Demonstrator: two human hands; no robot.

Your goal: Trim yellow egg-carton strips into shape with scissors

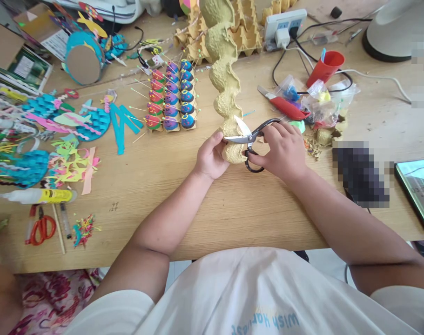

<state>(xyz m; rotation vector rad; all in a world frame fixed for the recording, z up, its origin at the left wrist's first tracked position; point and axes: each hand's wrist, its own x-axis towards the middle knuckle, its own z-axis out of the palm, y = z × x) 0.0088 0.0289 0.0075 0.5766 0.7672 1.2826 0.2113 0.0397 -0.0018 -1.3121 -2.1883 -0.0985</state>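
A long strip of yellowish egg carton cups (224, 77) stretches up from the middle of the table. My left hand (213, 156) grips its near end, thumb on top. In my right hand (283, 151) is a pair of black-handled scissors (245, 138), fingers through the loops. Their blades are parted and lie across the strip, close to the gap before the nearest cup. One blade tip comes near my left thumb. To the left of the strip stand rows of painted egg carton cups (171, 100) in red, purple and blue, with thin sticks poking out.
A red-handled knife (285, 104), a red cup (325, 67) and plastic bags lie at right, near a power strip (285, 28) and a phone (416, 195). Paper crafts, a glue bottle (47, 195) and orange scissors (43, 229) lie at left, beside another person's arm (2, 293).
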